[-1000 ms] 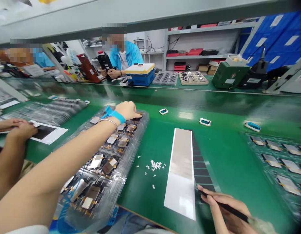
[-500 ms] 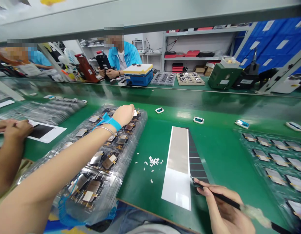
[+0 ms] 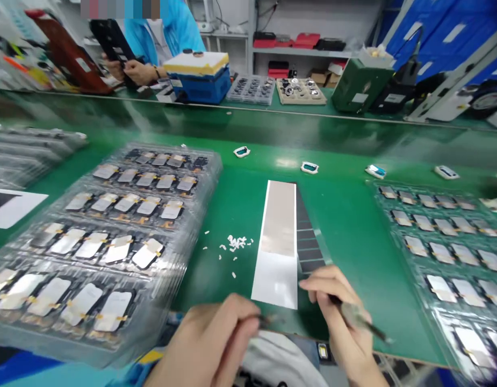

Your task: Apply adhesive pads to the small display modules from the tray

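My left hand (image 3: 216,336) is near the table's front edge, thumb and fingers pinched on a small thin part (image 3: 273,321), dark and blurred by motion. My right hand (image 3: 345,317) grips a slim black tool (image 3: 373,329) with pale wrapping around its shaft; the kind of its working end cannot be told. Between the hands and beyond them lies a white-bordered strip (image 3: 277,217) with a grey upper part and white lower part. Under its right side is a dark sheet (image 3: 308,236) divided into bands. Tiny white pieces (image 3: 237,243) are scattered to its left.
On the left, stacked clear trays (image 3: 123,215) hold rows of small screen modules; another filled tray (image 3: 445,231) is at the right. Several small white-rimmed parts (image 3: 309,167) line the back. Beyond stand a blue box (image 3: 202,80) and a co-worker's blue sleeve (image 3: 184,27).
My left hand has come back from the left tray's far corner to the front edge, now pinching a small part. My right hand has lifted the tool's tip away from the strip. The view has tilted down.
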A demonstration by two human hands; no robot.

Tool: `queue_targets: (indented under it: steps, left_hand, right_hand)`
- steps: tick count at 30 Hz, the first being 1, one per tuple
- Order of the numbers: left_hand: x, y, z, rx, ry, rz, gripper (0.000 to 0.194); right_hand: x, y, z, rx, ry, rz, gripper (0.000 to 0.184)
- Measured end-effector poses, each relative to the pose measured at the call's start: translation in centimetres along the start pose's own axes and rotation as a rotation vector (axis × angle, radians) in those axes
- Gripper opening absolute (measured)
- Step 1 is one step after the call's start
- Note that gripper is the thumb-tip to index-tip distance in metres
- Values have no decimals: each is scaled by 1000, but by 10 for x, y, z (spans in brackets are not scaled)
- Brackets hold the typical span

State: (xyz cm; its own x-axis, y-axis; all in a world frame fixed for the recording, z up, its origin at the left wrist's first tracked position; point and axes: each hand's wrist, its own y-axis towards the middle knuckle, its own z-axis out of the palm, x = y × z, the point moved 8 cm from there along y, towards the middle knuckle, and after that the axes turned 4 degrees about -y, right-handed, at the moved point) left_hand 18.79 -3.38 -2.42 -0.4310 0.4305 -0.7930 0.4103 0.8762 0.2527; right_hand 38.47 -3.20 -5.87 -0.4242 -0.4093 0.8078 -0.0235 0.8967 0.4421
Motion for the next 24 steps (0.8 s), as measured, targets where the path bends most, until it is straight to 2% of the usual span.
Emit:
queue_targets:
  steps: [3, 5, 8, 12, 17, 24]
  left_hand:
    - [30, 18, 21, -63, -197, -94, 15]
    - [43, 29, 36, -16, -312, -116, 12]
    - [48, 33, 48, 68, -410, -95, 9]
    - [43, 28, 47, 84, -355, -34, 15]
    - [39, 29, 42, 44, -261, 15, 19]
    - [36, 30, 40, -19, -172, 82, 17]
  right_hand:
    - [11, 4, 10, 52, -86, -55, 20]
    - [17, 6, 13, 18, -136, -115, 27]
    - [23, 5, 17, -15, -215, -194, 25]
    - [27, -3, 17, -29, -357, -278, 25]
    - [26, -10, 23, 27, -446, -321, 40]
    - [33, -4, 29, -21, -469, -307, 28]
